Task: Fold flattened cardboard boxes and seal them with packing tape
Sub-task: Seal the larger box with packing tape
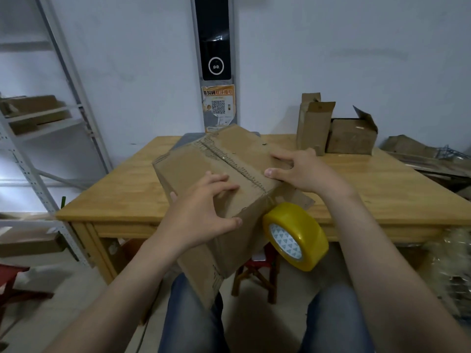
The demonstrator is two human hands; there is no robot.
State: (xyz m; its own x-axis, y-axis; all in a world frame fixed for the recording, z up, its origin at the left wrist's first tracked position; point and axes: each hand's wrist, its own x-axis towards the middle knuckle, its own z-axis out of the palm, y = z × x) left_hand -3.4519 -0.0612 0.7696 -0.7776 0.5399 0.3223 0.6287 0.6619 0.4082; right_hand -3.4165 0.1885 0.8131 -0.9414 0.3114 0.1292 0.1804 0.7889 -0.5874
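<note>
shelving: grey metal rack (38, 149) far left, flat brown cardboard pieces on its shelves.
left hand (204, 212): fingers spread flat on the top of the box near its front-left corner, thumb hooked over the front edge. Palm pressing down, not closed round anything.
box: brown corrugated cardboard box (221, 174), folded up, tilted, far end resting on the table edge, near end hanging off over the person's lap. Top flaps closed, meeting along a centre seam with rough torn edges; a shiny strip on the seam could be clear tape, can't tell for sure.
table: light wooden table (127, 194), box straddles its front edge.
wall panel: dark vertical panel with a round ring (216, 64) on the wall behind, orange QR-code notice just below it.
tape: yellow roll of packing tape (295, 235) with a white printed core, just beside the box's front-right corner, hanging below the table edge; what holds it up is hidden.
right hand (298, 171): fingers splayed flat on the box's right top flap, thumb tip touching the seam. Open palm, pressing, nothing gripped.
other boxes: two open brown cartons (334, 131) upright at the table's far right, well apart from the hands.
far right: pile of flattened cardboard (418, 154) beyond the table.
</note>
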